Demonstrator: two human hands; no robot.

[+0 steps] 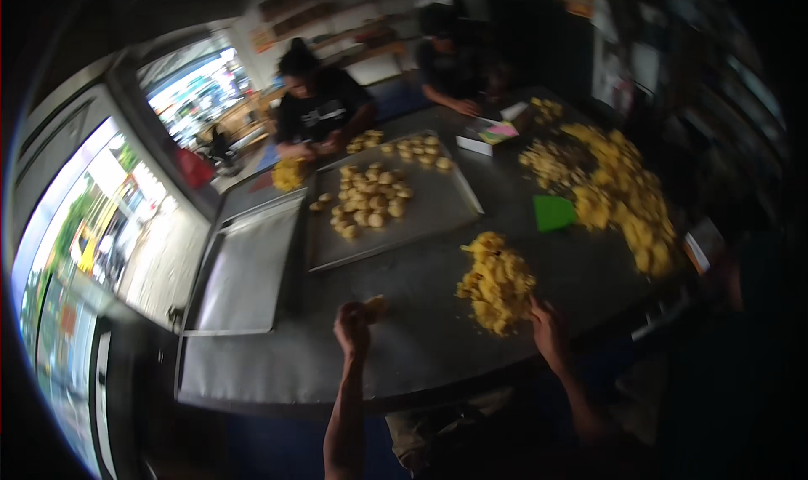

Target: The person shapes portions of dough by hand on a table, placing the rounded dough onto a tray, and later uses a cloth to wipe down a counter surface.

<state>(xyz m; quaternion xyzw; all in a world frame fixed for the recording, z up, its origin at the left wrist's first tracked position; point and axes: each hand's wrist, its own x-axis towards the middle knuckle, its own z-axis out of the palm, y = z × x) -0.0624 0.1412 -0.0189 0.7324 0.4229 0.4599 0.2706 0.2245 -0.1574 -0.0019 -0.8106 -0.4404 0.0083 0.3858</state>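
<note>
Gripping a dough piece (376, 306) by the table's (278, 368) near side, the left hand (353, 328) might squash it by overpressing; the right hand (550, 333), grip unclear, could scatter the pile (497, 286) beside it.

Lumpy yel. heap (498, 283), sm. tan pc. (376, 306) to its L

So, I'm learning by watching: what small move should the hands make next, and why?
Probably the right hand should pinch a bit off the yellow pile: it is right at the pile's edge, while the left hand seems to hold a small lump already.
</note>
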